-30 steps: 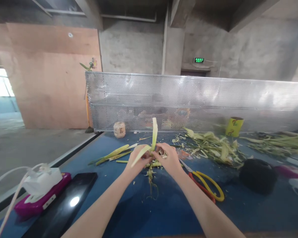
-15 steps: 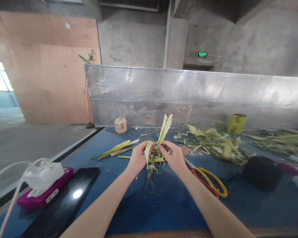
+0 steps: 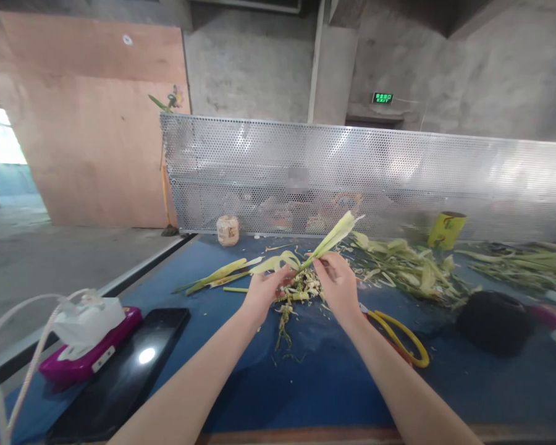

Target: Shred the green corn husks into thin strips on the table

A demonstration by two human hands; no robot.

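Bare concrete wall (image 3: 250, 74) and a perforated metal screen (image 3: 254, 161) are rising beyond the scrap pile (image 3: 309, 287), my landmark on the blue tabletop (image 3: 259, 398). From my remote seat I'm watching the right hand (image 3: 339, 281) pinching a pale green leafy stem (image 3: 337, 237) between closed thumb and fingers, just above the pile. Left hand (image 3: 265, 293) is curling its fingers around the stem's lower end at the pile's left edge, and a looping leaf strip (image 3: 274, 263) is arching above it. Moving outward, I'm seeing green stalks (image 3: 220, 274) lying to the pile's left and yellow-handled scissors (image 3: 410, 337) resting to its near right, partly behind the right forearm. A husk heap (image 3: 403, 267) is spreading right of the pile. Farther out, a black phone (image 3: 120, 371) and a purple power strip (image 3: 92, 353) are sitting to its near left, and a yellow can (image 3: 447, 230) is standing to its far right.
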